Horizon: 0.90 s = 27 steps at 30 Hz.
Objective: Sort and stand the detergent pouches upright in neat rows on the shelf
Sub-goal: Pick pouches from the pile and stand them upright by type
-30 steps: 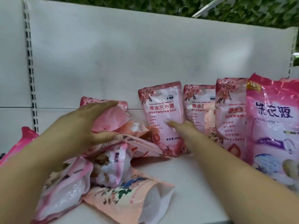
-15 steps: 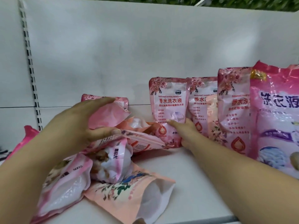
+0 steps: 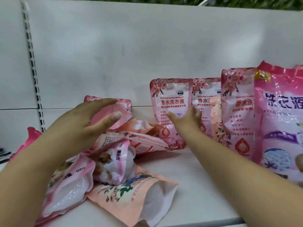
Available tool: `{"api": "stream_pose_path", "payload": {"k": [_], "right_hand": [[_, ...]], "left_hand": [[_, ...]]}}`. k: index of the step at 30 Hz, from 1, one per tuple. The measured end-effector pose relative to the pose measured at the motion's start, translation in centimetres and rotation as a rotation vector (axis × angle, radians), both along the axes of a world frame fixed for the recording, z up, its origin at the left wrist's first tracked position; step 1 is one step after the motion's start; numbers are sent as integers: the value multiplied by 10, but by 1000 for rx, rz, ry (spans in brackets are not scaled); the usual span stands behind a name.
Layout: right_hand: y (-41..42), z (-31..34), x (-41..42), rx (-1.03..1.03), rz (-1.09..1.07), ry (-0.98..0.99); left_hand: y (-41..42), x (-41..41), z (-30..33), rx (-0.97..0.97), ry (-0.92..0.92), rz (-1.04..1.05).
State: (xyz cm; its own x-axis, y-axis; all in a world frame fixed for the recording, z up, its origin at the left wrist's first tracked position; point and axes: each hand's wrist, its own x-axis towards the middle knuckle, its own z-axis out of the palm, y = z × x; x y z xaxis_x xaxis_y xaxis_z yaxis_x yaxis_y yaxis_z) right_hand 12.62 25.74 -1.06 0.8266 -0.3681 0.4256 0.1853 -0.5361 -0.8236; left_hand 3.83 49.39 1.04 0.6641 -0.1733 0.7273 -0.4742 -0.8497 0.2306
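Now the right hand (image 3: 186,119), fingers flat, props the standing pouch (image 3: 170,112); better square it to its neighbours before the left hand (image 3: 85,123), gripping a pink pouch (image 3: 113,112), lifts.

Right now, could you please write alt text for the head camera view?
A person's right hand steadies an upright pink detergent pouch in a row along a white shelf, while the left hand grips a pink pouch atop a jumbled pile of fallen pouches.
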Motion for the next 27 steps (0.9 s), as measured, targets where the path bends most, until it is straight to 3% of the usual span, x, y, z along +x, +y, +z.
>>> {"api": "stream_pose_path", "payload": {"k": [3,8,12,17,23,27], "right_hand": [[18,10,-19,-58,157,-89],[45,10,-21,-219,407,344],[46,28,-13,-10,372,443],[51,16,-5,527,455,246],[51,36,-10,555,605,-55],[43,56,-25,689,706,-239]], "left_hand": [[0,2,1,-124,101,-105],[-3,3,1,-180,162,-60],[-1,-2,2,-236,167,-30],[4,-3,2,-205,196,98],[2,1,2,-214,162,180],[5,4,-2,-205,154,179]]}}
